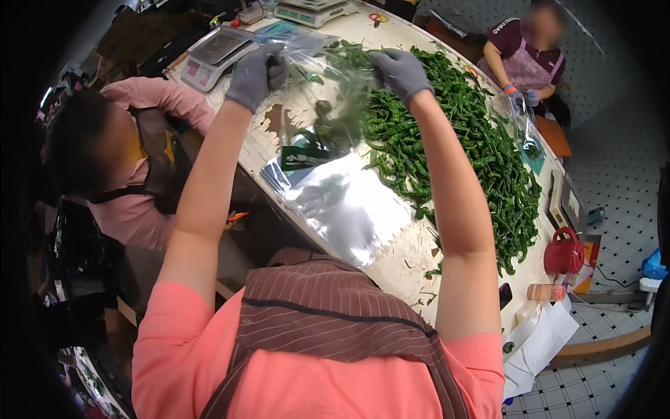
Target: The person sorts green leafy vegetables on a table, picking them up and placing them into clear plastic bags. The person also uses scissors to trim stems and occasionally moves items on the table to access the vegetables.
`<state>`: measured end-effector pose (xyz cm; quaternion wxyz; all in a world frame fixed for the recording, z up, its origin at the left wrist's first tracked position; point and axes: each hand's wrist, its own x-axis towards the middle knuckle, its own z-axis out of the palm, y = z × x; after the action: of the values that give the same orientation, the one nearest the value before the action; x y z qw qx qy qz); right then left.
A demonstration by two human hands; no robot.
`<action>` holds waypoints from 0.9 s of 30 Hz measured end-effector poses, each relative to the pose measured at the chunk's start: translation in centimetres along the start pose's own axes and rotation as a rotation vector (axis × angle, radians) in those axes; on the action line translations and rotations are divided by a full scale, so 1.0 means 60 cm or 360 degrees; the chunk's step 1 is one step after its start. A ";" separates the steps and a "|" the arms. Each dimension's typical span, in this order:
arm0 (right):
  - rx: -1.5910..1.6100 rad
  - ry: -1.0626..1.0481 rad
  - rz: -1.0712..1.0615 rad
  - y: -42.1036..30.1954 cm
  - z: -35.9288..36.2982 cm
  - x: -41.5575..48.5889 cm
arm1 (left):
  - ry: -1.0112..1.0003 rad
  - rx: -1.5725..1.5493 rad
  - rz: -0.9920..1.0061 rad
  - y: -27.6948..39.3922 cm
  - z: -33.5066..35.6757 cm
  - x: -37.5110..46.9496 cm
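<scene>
Both my hands wear grey gloves and hold up a clear plastic bag by its top corners. My left hand pinches one corner, my right hand the other. Green peppers show inside, toward the bag's lower part. A dark green printed band runs near its bottom. Below it, a stack of shiny flat plastic bags lies at the table's near edge. To the right spreads a large heap of green peppers, partly hidden by my right forearm.
A digital scale stands at the far left, another scale behind it. Red-handled scissors lie at the back of the table. A red jug stands right. One person sits close left; another person holds a bag across the table.
</scene>
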<state>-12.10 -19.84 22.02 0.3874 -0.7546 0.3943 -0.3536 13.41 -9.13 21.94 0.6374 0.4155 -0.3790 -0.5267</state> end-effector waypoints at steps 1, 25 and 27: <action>0.0115 -0.0022 0.0029 -0.005 0.011 0.008 | -0.0061 0.0021 0.0125 0.006 -0.003 -0.007; -0.1686 -0.0772 0.0068 0.347 0.205 0.083 | -0.1560 0.1590 -0.0391 -0.299 -0.069 -0.074; -0.1682 -0.0848 0.0133 0.361 0.221 0.099 | -0.1595 0.1534 -0.0393 -0.307 -0.070 -0.068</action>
<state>-5.32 -29.36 -1.27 0.0584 -0.8919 0.4354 0.1079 10.08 -6.43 3.08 0.0669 0.3989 -0.7680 -0.4965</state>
